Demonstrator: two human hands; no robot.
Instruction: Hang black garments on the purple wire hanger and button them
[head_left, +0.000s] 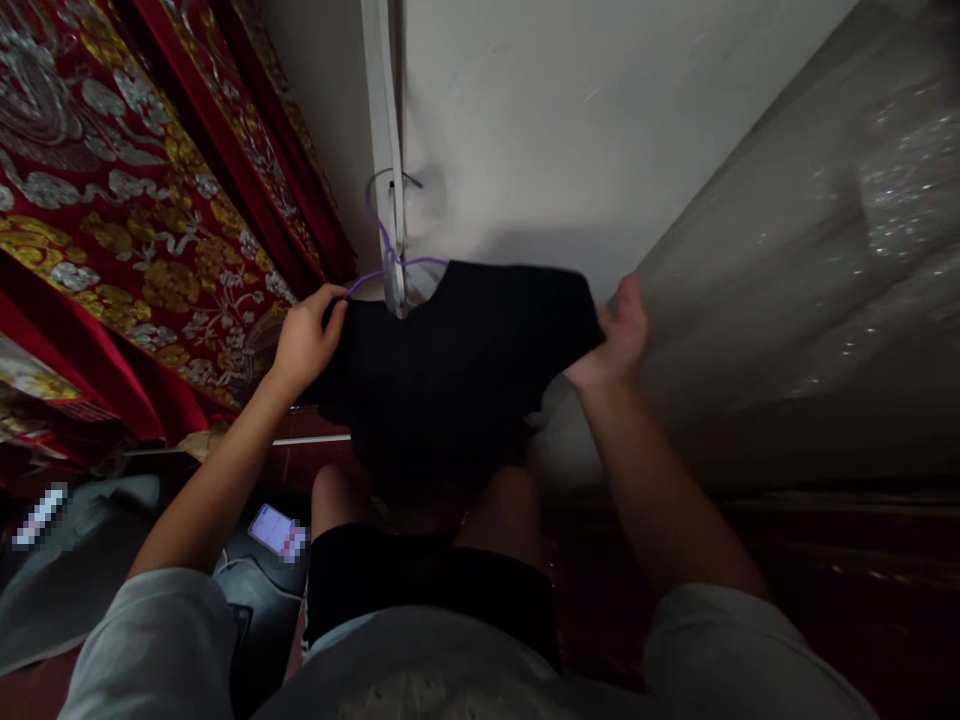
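A black T-shirt [450, 370] hangs spread in front of my knees on a thin purple wire hanger [388, 245], whose hook rises beside the wall. My left hand [309, 338] pinches the shirt's left shoulder, close to the hanger's arm. On the other side, my right hand [619, 335] is at the tip of the right sleeve; it is slightly blurred, with the cloth against its palm and fingers. The lower part of the shirt is too dark to make out.
A red curtain [172, 200] with gold and silver patterns hangs at left. White cable trunking [388, 100] runs down the pale wall [555, 130]. Sheer, glittery fabric [840, 270] covers the right side. A lit phone [277, 530] lies on a dark surface at lower left, near a thin cable.
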